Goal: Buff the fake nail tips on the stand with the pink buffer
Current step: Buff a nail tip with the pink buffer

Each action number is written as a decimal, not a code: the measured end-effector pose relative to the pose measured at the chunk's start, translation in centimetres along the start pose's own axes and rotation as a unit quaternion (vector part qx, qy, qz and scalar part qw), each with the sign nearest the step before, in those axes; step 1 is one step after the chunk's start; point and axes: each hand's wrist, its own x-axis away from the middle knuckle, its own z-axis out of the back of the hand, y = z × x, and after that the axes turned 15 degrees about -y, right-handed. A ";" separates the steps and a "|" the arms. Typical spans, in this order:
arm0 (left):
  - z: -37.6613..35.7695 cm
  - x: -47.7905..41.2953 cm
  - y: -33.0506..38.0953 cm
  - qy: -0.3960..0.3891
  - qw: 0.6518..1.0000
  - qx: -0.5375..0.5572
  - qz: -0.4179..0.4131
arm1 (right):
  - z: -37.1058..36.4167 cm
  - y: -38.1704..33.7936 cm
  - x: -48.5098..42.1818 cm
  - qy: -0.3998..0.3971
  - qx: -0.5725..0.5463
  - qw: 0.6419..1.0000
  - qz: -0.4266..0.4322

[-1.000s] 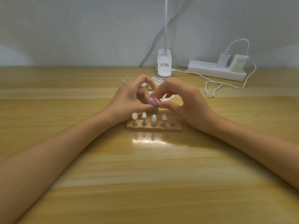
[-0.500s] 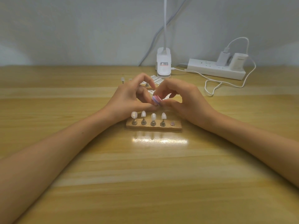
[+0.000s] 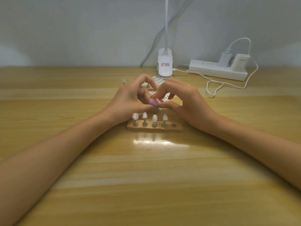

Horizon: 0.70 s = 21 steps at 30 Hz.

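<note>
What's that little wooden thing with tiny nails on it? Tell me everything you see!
The stand is a low, light-brown wooden bar lying flat on the table, long side toward the camera. Four metal pegs stand upright in a row on it, each topped with a pale fake nail tip. The fifth spot, at its right end, is empty: a dark dot. The left hand and the right hand, pinching the pink buffer, are close behind it; touching is unclear.

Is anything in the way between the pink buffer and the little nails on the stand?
Just the thumb of the left hand. It lies under the pink buffer, pinched by the right hand, above the nail tips on the stand.
</note>
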 end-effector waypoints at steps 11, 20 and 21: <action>0.0 0.0 0.0 -0.003 1.000 0.000 -0.001 | 0.0 0.1 0.1 0.020 0.013 1.000 -0.005; 0.0 0.1 0.2 0.000 1.000 0.006 0.003 | 0.0 0.1 0.1 -0.003 0.015 1.000 -0.003; 0.0 0.0 0.2 0.000 1.000 0.007 0.003 | 0.0 0.1 0.1 -0.002 0.004 1.000 -0.013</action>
